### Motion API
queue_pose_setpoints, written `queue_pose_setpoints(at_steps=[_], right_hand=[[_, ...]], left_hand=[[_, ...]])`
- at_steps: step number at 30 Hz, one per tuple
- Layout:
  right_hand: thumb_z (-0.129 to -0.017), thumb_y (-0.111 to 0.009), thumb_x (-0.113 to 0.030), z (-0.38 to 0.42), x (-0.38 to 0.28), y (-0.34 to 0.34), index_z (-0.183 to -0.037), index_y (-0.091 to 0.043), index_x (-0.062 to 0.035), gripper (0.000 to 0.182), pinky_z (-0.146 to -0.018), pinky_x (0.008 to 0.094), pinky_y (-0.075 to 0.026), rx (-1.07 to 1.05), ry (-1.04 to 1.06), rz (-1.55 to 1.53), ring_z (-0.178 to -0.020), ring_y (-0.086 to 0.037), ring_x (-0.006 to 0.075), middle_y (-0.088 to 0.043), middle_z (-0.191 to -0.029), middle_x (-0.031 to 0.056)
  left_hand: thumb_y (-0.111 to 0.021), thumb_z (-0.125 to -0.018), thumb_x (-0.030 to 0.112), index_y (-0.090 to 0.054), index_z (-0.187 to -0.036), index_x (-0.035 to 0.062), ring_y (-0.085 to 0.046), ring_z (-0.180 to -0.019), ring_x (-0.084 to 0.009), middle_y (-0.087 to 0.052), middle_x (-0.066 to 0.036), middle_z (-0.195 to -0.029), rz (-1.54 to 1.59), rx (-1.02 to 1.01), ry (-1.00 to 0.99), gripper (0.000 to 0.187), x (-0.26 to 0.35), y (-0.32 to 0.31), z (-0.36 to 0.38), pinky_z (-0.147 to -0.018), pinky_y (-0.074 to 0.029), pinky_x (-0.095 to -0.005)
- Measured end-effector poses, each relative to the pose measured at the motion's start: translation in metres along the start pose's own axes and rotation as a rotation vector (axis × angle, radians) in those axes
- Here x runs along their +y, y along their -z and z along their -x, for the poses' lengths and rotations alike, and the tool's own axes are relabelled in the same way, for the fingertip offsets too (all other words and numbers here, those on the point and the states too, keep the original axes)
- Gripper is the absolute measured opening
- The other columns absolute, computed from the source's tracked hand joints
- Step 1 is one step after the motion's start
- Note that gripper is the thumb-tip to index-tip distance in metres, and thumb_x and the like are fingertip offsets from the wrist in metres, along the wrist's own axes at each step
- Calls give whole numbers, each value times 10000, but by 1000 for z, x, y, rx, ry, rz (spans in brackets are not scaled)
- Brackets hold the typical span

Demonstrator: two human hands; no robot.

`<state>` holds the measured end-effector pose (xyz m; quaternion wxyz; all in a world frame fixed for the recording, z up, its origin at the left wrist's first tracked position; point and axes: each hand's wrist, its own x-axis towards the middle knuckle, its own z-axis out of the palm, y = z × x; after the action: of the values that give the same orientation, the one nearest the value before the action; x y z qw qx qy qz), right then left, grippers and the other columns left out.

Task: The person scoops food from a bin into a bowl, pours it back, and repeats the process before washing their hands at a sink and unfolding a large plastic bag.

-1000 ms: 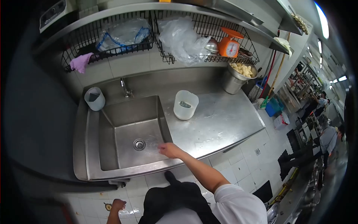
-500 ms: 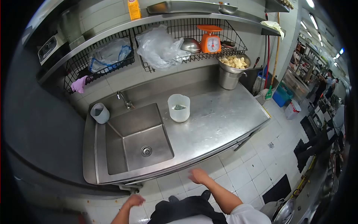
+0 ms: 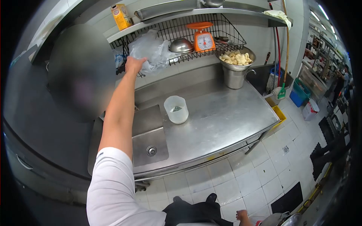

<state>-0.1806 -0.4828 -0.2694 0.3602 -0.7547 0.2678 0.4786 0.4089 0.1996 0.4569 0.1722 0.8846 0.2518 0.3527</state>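
My left hand (image 3: 135,64) is raised to the wire basket (image 3: 230,47), at the left edge of a crumpled clear plastic bag (image 3: 152,52). Its fingers are bent against the plastic and look closed on it. Low at the bottom right, beside my body, hangs my right hand (image 3: 241,215), empty, with its fingers loosely apart. A translucent plastic container (image 3: 176,115) with something green inside stands on the steel counter (image 3: 222,109), right of the sink (image 3: 145,150).
An orange scale (image 3: 204,40) and a metal bowl (image 3: 181,46) sit in the basket. Pale food pieces (image 3: 235,58) fill a bowl atop a steel pot (image 3: 234,78). An orange box (image 3: 121,17) stands on the upper shelf. A dark blurred patch covers the upper left.
My left hand has risen from beside my body to the plastic bag. My right hand has dropped lower and to the right. The view has shifted.
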Motion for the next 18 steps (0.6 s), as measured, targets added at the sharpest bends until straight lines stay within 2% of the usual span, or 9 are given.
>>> queue_pose_setpoints(at_steps=[3, 4, 5, 6, 7, 8, 13, 16, 18], right_hand=[[-864, -586, -245, 35, 38, 3, -963, -613, -43, 226, -484, 375, -467, 53, -63, -425, -560, -544, 246, -600, -763, 113], [-865, -602, -249, 57, 45, 5, -997, -627, -65, 228, -498, 384, -466, 113, -95, -592, -585, -544, 246, -606, -778, 118], [-866, -606, -235, 67, 45, 9, -983, -628, -53, 217, -486, 380, -462, 111, -124, -616, -568, -538, 243, -601, -761, 114], [-868, -610, -222, 77, 46, 13, -969, -629, -41, 208, -474, 376, -458, 110, -153, -640, -552, -532, 240, -596, -744, 111], [-869, -614, -208, 83, 45, 16, -954, -630, -29, 199, -463, 372, -454, 108, -181, -666, -536, -526, 237, -591, -727, 108], [-867, -612, -230, 86, 43, 19, -971, -625, -46, 211, -466, 367, -451, 102, -185, -666, -554, -525, 239, -594, -758, 111], [-922, -507, -159, 44, 38, 37, -1063, -619, -58, 207, -464, 356, -444, 124, 36, -636, -568, -553, 219, -618, -784, 116], [-800, -631, -182, 70, -48, 70, -933, -638, -33, 200, -515, 315, -508, 177, -75, -634, -667, -634, 194, -656, -776, 75], [-828, -611, -193, 105, -118, 89, -941, -640, 5, 229, -500, 319, -497, 274, 262, -568, -650, -609, 195, -625, -763, 106]], left_hand=[[-686, -779, 366, -559, -1066, -90, -655, -693, -309, -661, -199, -840, 549, -247, 152, 554, -24, -29, -48, -606, -522, -391], [-589, -858, 246, -600, -900, -57, -568, -476, -249, -604, -131, -632, 721, -90, 165, 306, -26, -20, -53, -415, -435, -366], [-547, -895, 170, -563, -830, -9, -556, -480, -215, -579, -100, -621, 1110, -87, 246, 192, -21, 3, -50, -392, -398, -340], [-559, -886, 142, -536, -932, 15, -562, -579, -167, -588, -86, -760, 1271, 61, 252, 137, -19, 14, -53, -441, -426, -279], [-533, -913, 157, -528, -960, 0, -585, -614, -190, -604, -101, -813, 1306, -34, 256, 164, -29, 33, -58, -495, -474, -288], [-522, -933, 190, -512, -868, 27, -543, -490, -177, -591, -83, -689, 1347, 7, 267, 177, -27, 47, -50, -388, -389, -270], [-521, -943, 209, -546, -1007, 17, -616, -712, -207, -632, -98, -889, 1362, -63, 129, 204, -56, 73, 18, -555, -501, -328], [-490, -946, 151, -525, -1168, 4, -610, -930, -246, -619, -112, -1057, 1566, -257, 29, 269, -68, 78, 94, -785, -497, -390], [-462, -943, 140, -482, -1249, -8, -568, -1063, -275, -581, -135, -1173, 1659, -322, -30, 341, -68, 85, 144, -903, -457, -418]])
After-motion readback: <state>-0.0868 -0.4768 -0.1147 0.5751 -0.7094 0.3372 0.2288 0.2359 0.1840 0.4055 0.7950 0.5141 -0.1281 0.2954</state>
